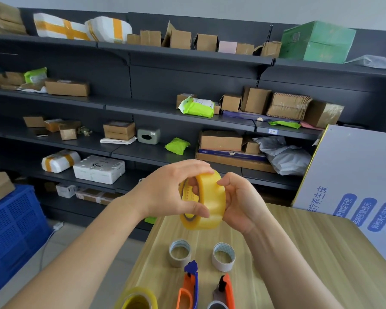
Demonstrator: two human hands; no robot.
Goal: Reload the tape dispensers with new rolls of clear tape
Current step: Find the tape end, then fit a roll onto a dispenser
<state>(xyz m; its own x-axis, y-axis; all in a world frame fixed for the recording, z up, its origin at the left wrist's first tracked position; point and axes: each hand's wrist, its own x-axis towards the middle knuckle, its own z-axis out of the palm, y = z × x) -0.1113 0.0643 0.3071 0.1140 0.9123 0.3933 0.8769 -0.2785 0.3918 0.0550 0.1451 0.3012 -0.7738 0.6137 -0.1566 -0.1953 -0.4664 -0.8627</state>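
Above the wooden table point(310, 253) both my hands hold one full roll of clear yellowish tape point(212, 201). My left hand point(172, 190) grips it from the left, fingers over the top and into the core, thumb underneath. My right hand point(241, 201) holds its right side with curled fingers. On the table lie two tape dispensers: an orange and blue one point(191, 286) and an orange and dark one point(224, 293). Two empty cardboard cores point(180, 253) point(223, 256) stand beyond them. A second full tape roll point(136, 298) sits at the near left edge.
Dark shelving point(187, 56) with cardboard boxes and parcels fills the background. A blue plastic crate point(11, 230) stands on the floor to the left. A large white printed board point(354, 175) leans at the table's far right.
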